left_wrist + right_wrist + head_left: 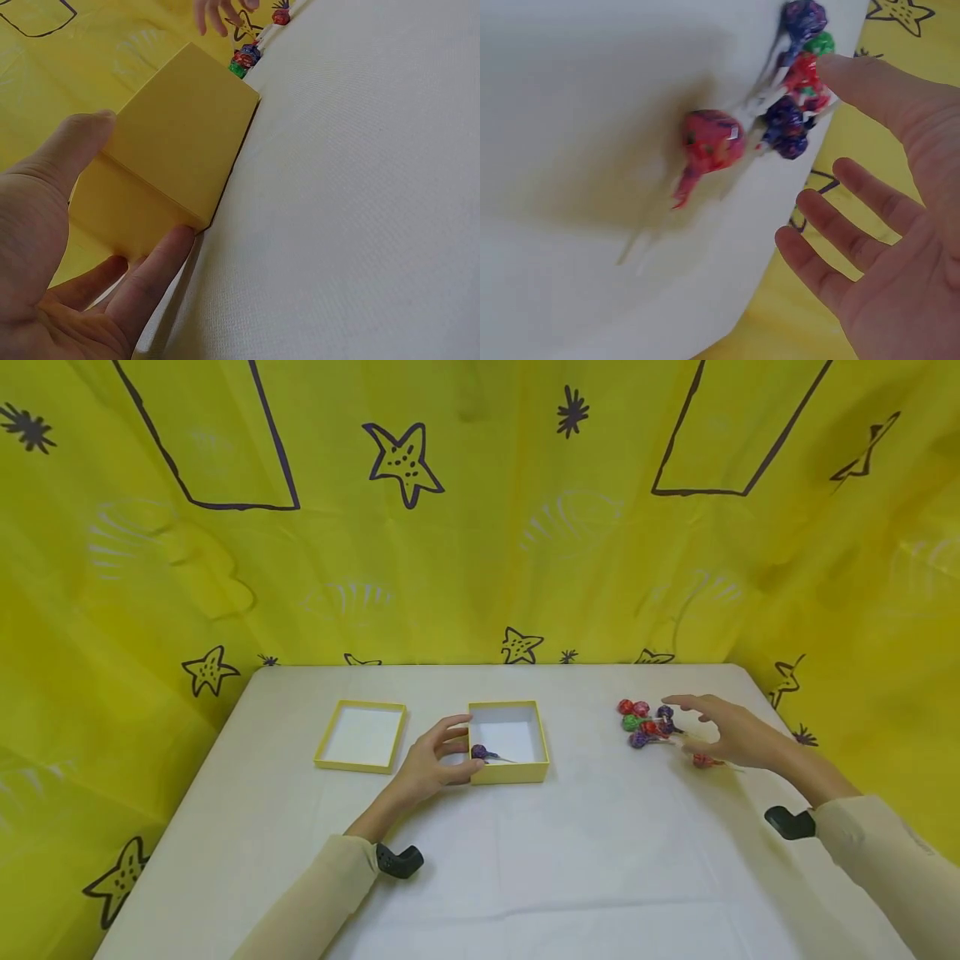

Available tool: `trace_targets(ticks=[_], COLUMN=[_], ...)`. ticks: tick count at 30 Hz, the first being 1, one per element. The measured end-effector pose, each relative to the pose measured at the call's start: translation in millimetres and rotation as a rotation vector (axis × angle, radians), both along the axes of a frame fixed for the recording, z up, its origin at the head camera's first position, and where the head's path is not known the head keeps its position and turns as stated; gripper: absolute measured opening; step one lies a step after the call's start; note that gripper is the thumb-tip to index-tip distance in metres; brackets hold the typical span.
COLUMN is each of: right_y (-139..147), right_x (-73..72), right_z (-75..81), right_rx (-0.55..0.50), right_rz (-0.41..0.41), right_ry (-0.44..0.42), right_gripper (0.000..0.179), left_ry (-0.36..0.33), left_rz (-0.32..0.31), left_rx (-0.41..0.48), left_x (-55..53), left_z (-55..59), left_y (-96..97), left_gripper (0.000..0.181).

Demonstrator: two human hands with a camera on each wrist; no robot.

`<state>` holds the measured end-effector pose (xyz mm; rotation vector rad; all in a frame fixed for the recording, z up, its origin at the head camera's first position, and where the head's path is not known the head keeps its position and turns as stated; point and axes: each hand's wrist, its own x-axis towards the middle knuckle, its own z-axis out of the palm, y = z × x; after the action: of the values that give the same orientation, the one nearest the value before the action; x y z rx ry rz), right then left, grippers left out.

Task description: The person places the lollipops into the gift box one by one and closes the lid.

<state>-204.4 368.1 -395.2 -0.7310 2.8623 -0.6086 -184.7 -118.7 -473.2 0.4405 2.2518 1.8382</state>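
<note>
My left hand (pixel 429 768) holds the left end of a yellow box (pixel 512 774), thumb near its front corner and fingers along the left wall. Inside the open box, which has a white interior, lies one purple-wrapped lollipop (pixel 478 751), its stick pointing right. My right hand (pixel 733 735) hovers with spread fingers beside a cluster of wrapped lollipops (pixel 648 727) in red, green, pink and purple. Nothing shows in its grasp. One red lollipop (pixel 714 140) lies apart from the others, nearer to me, below the right hand in the head view.
The shallow yellow-rimmed box lid (pixel 364 737) lies inside up, left of the box. A white cloth (pixel 585 860) covers the table. Behind and at the sides hangs a yellow curtain (pixel 480 552) printed with stars.
</note>
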Motion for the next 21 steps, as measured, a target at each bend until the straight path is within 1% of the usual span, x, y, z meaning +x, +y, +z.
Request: trace_targets(ticks=[7,12,21], right_y=[14,22,31], right_x=[9.4,14.6,23.2], right_z=[-15.2,-24.2,-36.8], right_rx=[0.031,0.045,0.018], right_rz=[-0.047,-0.068,-0.03], right_ry=[-0.014,-0.031,0.031], right_gripper=[0.074,0.071,0.054], left_ry=[-0.015,-0.019,-0.019], left_rz=[0.002,0.002,0.008], left_rx=[0.003,0.013,0.011], left_x=[-0.5,-1.1,-0.1], left_z=[-2.4,-2.1,-1.2], left_y=[-0.8,-0.6,-0.6], left_gripper=[0.077,0.077,0.079])
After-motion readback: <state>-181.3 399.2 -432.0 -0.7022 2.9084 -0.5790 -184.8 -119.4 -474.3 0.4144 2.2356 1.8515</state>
